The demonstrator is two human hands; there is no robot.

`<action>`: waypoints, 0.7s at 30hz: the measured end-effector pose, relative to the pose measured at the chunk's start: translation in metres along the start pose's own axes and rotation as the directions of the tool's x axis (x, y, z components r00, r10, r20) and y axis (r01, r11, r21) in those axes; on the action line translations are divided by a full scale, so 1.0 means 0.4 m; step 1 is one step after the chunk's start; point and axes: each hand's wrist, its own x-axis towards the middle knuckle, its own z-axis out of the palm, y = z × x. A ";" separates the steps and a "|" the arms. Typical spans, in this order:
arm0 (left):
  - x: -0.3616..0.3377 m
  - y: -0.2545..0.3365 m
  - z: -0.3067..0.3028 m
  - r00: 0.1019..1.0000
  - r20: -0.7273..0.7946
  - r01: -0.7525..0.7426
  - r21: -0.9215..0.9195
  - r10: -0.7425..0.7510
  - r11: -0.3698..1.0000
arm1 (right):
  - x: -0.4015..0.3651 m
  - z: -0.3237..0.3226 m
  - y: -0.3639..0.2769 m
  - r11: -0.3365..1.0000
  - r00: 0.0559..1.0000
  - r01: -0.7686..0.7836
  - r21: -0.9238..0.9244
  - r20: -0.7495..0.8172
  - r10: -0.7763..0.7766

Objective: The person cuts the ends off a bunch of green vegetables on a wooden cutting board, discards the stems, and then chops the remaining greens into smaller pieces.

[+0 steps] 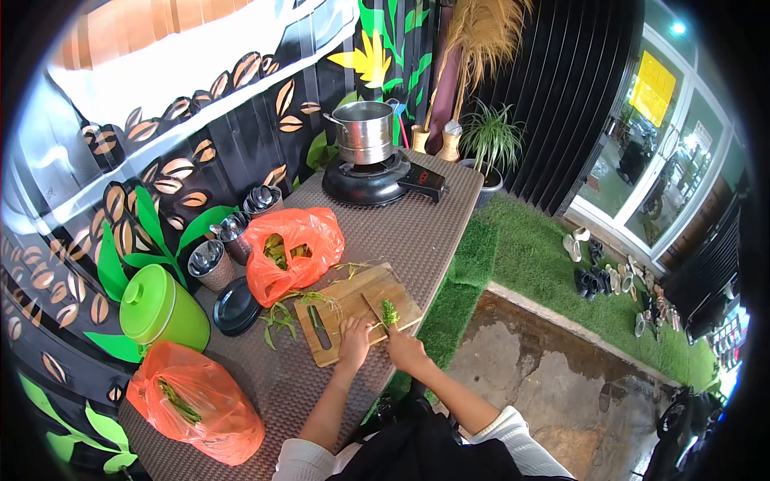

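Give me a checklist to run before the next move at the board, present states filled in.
1. Right bare hand gripping the thin dark-bladed knife: ok.
2. Left bare hand safely clear of the knife: cannot tell; it is very near.
3. Brown rectangular wooden cutting board lying flat on the brown textured table: ok.
4. Board well back from the table edge: not ok; its right corner is near it.
5. Silver metal pot sitting on the black portable stove: ok.

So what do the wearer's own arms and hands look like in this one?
The left hand and right hand are gloveless, the forearms bare. White, ribbed-looking sleeves end near the elbows; a black garment shows between them.
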 end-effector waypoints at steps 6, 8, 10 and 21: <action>0.000 0.012 -0.021 0.996 -0.027 -0.081 0.013 0.081 0.997 | 0.000 0.048 -0.022 0.998 0.999 -0.028 0.052 -0.045 0.031; -0.005 0.012 -0.019 0.995 -0.062 -0.080 -0.001 0.080 0.997 | 0.026 0.067 -0.011 0.998 0.999 -0.020 0.057 -0.044 0.023; -0.003 0.028 -0.025 0.996 -0.054 -0.067 -0.003 0.066 0.998 | 0.054 0.062 -0.002 0.995 0.998 0.020 0.097 -0.064 -0.014; -0.005 0.007 -0.013 0.995 -0.090 -0.046 -0.002 0.046 0.999 | 0.003 0.052 -0.026 0.988 0.995 -0.097 0.118 0.051 0.091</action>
